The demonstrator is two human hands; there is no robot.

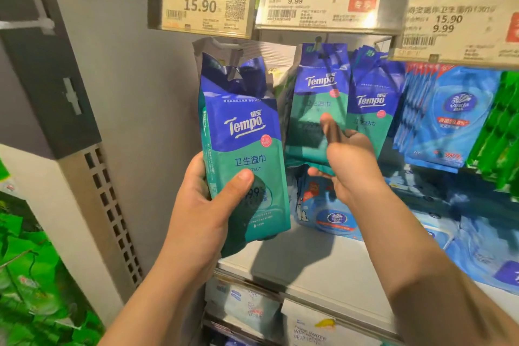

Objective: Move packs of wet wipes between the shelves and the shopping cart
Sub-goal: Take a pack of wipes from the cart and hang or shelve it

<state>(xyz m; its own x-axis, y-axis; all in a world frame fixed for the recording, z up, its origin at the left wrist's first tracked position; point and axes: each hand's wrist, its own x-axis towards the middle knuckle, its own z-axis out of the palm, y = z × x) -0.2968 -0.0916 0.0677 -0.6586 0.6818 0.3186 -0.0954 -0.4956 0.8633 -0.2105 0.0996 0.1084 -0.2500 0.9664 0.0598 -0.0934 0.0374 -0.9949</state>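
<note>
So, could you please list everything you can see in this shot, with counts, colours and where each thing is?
Held Tempo pack: one, blue and teal, in the left hand, in front of the shelf.
Hanging Tempo packs: two rows on pegs, blue and teal, centre, under the tags; count per row unclear.
Vinda packs: several, light blue, hanging to the right.
Green packs: several, far right edge.
Price tags: three, cream, along the top rail.
Shelf board: one, white, below the pegs.
Light-blue packs: a few, lying on the shelf board.
Shelf upright: grey, on the left.
Left hand: grip around the held pack.
Right hand: touching the bottom of a hanging pack.
</note>
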